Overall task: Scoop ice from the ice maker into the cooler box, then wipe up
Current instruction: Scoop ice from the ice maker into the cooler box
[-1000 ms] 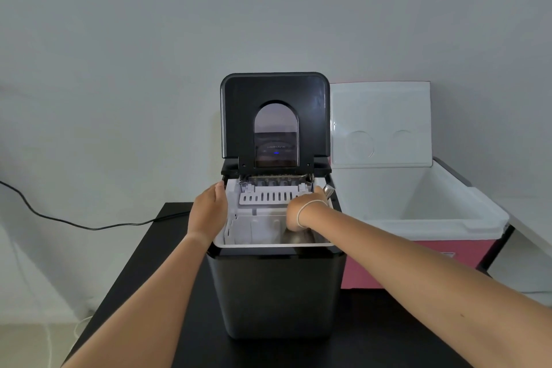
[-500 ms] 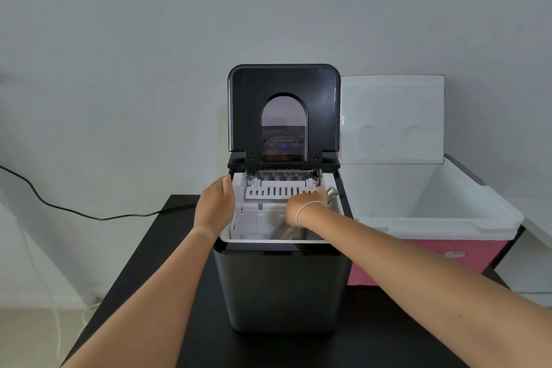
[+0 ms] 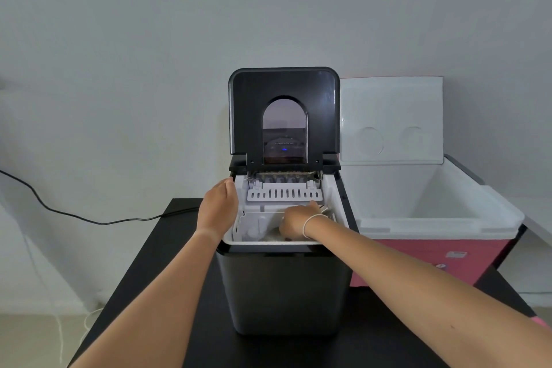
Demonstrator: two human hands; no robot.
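L hand (image 3: 218, 207): flat on left rim of black boxy ice maker (image 3: 283, 287), lid up | R hand (image 3: 297, 222): inside white bin, gripping metal scoop (image 3: 273, 235) | pink cooler box w/ white lining (image 3: 430, 236): open, just right of maker, on black table (image 3: 155, 251)

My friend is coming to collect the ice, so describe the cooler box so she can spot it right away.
On the black table, find the tall black ice maker with its lid raised. Immediately to its right stands the pink cooler box. It is the only pink thing there, with a white lining and a white lid standing open against the wall.
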